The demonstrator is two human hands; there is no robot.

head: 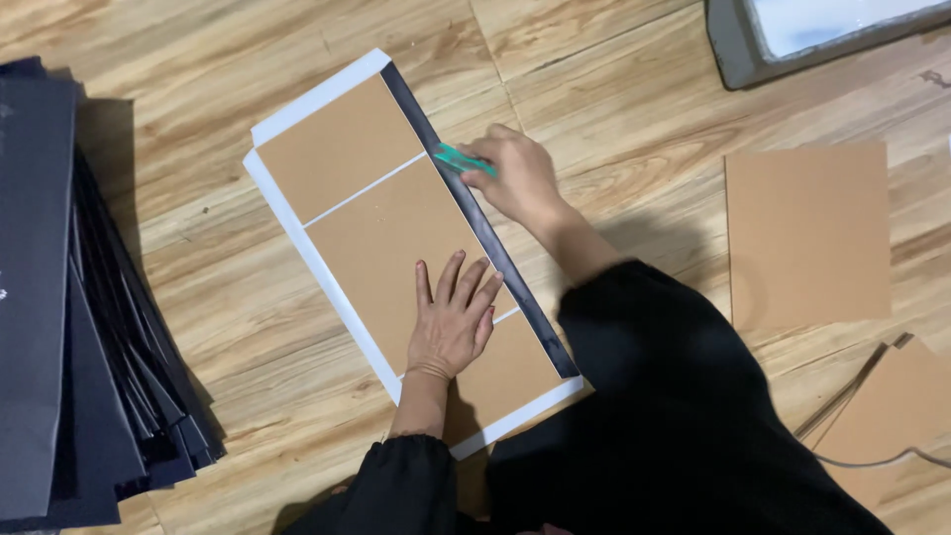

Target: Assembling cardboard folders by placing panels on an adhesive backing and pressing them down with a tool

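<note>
A long white sheet [297,213] lies on the wooden floor with three brown cardboard panels [391,238] set on it. Its right flap is folded over and shows a dark strip [495,248] along the panels' edge. My left hand [451,317] lies flat on the middle panel, fingers spread. My right hand [515,178] grips a small green scraper [461,160] whose edge presses on the dark strip near the upper part.
A tall pile of dark sheets [69,297] lies at the left. Loose brown cardboard boards lie at the right [807,233] and lower right [892,416]. A grey tray corner [733,50] shows at the top right.
</note>
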